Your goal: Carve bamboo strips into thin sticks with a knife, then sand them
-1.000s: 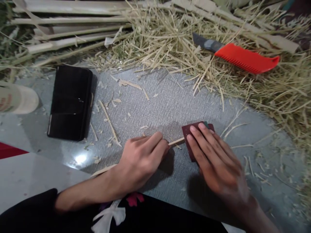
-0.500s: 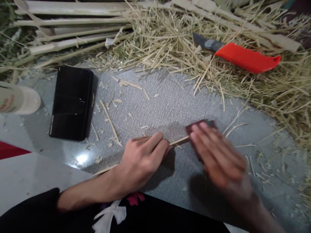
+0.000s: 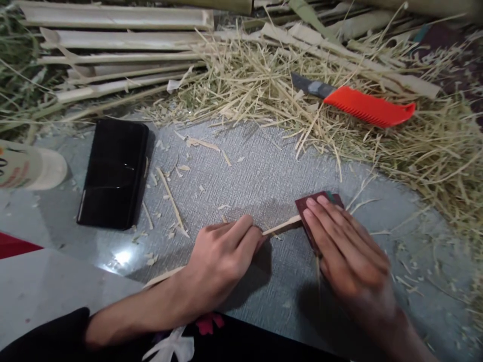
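Observation:
My left hand (image 3: 222, 256) is closed around a thin bamboo stick (image 3: 281, 227) and holds it flat on the grey textured mat (image 3: 260, 171). The stick's near end pokes out behind my wrist. My right hand (image 3: 347, 251) lies with fingers stretched flat on a dark red piece of sandpaper (image 3: 310, 207), pressing it over the stick's far tip.
A knife with an orange ribbed handle (image 3: 368, 106) lies on a heap of bamboo shavings at the back right. Split bamboo slats (image 3: 113, 55) are stacked at the back left. A black phone (image 3: 113, 171) and a cup on its side (image 3: 30, 167) sit at the left.
My right hand slid the sandpaper back and forth along the stick's tip and is now still. The left hand kept its grip. The view tilted slightly.

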The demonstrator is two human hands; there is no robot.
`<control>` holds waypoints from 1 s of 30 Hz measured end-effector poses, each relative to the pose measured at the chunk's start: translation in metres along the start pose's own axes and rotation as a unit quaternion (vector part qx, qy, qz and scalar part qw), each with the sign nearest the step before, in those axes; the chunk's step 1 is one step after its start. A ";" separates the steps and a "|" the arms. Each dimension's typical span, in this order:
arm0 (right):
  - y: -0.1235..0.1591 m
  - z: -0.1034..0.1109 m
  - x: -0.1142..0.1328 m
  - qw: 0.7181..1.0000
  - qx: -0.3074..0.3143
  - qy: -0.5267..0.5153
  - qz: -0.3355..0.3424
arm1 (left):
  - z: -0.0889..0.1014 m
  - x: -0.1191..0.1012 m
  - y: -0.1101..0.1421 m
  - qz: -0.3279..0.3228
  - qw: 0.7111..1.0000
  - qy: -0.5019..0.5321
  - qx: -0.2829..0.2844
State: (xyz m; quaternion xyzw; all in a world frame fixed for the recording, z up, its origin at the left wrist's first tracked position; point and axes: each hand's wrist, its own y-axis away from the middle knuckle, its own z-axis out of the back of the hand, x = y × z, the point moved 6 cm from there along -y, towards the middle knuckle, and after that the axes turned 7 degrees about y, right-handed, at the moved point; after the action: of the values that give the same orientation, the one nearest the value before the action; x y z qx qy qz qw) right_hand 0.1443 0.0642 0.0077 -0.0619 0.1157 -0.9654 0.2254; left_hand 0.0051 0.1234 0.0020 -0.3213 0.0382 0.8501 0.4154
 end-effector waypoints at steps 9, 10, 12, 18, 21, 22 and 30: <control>0.001 -0.001 -0.017 0.999 -0.006 0.045 -0.015 | 0.000 0.001 0.001 0.001 1.000 -0.024 0.014; 0.002 -0.001 -0.017 0.999 -0.002 0.052 -0.012 | 0.000 0.000 0.001 -0.003 0.999 -0.041 0.019; 0.002 -0.002 -0.013 0.999 0.008 0.041 0.003 | 0.001 -0.003 -0.001 -0.011 0.996 -0.083 0.044; 0.000 -0.004 0.009 0.998 0.026 -0.008 0.060 | 0.000 -0.016 -0.009 -0.051 0.967 -0.220 0.121; 0.001 -0.005 0.002 0.998 0.023 0.012 0.053 | -0.005 -0.021 -0.014 -0.102 0.954 -0.249 0.132; 0.002 -0.005 -0.003 0.999 0.022 0.019 0.044 | -0.007 -0.022 -0.016 -0.127 0.951 -0.248 0.138; 0.007 -0.003 -0.015 0.999 0.008 -0.008 0.033 | -0.014 -0.023 -0.039 -0.229 0.948 -0.187 0.118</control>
State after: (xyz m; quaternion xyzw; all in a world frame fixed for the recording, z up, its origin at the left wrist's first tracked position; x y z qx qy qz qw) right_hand 0.1602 0.0655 0.0016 -0.0637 0.1078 -0.9578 0.2587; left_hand 0.0509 0.1285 0.0116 -0.1052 -0.0153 0.7662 0.6338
